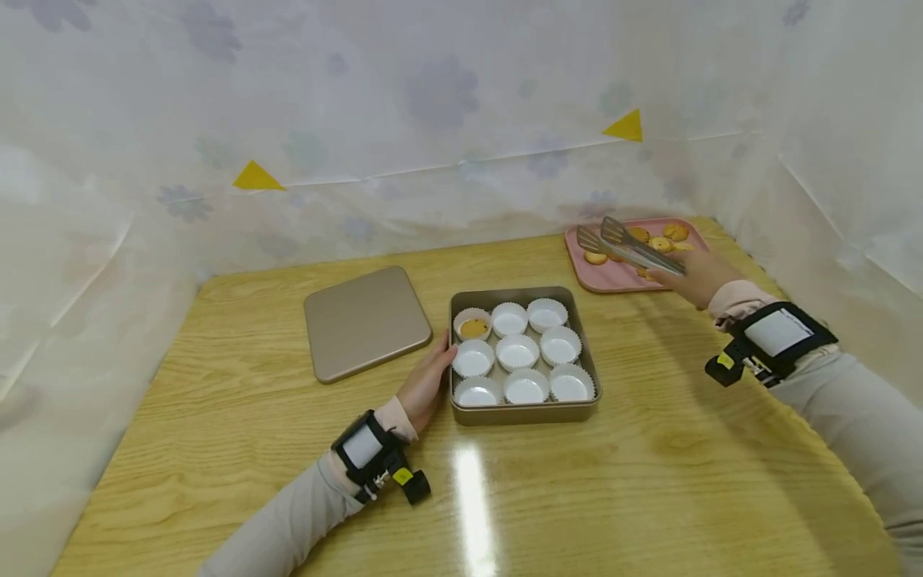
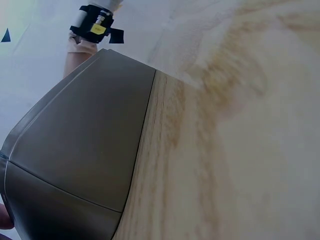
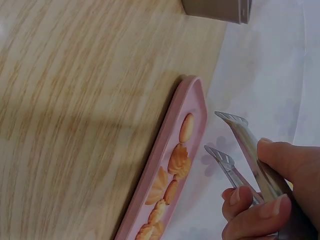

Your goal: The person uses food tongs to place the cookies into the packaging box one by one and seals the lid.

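Observation:
My right hand grips metal tongs with slotted ends, the thumb on one arm and fingers curled on the other. The ends stand apart over the pink tray, with nothing between them. Golden cookies of several shapes lie on that tray. My left hand rests along the left wall of a square metal tin, its thumb tip at the rim. Inside the tin sit several white paper cups; the back left one holds a cookie. Only fingertips show in the left wrist view.
A flat metal lid lies left of the tin on the wood-grain table. Pale flowered sheeting hangs behind the table and along its sides, with two yellow triangles on the back one.

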A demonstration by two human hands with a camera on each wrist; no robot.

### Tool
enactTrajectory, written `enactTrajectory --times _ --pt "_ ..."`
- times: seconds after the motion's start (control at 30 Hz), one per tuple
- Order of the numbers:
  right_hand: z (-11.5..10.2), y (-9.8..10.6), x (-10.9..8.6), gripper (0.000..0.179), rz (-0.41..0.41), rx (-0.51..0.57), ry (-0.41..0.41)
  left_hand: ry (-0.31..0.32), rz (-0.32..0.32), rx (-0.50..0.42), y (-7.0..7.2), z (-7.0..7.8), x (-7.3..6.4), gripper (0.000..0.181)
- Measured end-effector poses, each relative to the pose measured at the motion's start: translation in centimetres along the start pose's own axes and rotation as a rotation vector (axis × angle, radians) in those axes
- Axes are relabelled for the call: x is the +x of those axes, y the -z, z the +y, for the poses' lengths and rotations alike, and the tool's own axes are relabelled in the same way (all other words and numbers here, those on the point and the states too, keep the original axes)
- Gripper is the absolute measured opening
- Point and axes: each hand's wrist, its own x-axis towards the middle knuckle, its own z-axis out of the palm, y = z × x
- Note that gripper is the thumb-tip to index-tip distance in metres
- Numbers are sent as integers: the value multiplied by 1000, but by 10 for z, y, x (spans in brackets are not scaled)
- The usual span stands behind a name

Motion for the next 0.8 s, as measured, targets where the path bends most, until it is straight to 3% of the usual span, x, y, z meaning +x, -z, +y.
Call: enactTrajectory --times 0.17,0.53,0.8 --pt "5 -6 -2 59 -10 -3 -9 4 -16 -3 -1 0 2 63" --pt "13 -13 -10 59 32 -144 12 12 -45 8 -3 -1 4 63" --pt "4 -15 -13 48 23 -183 68 -6 -36 -5 3 -2 2 63"
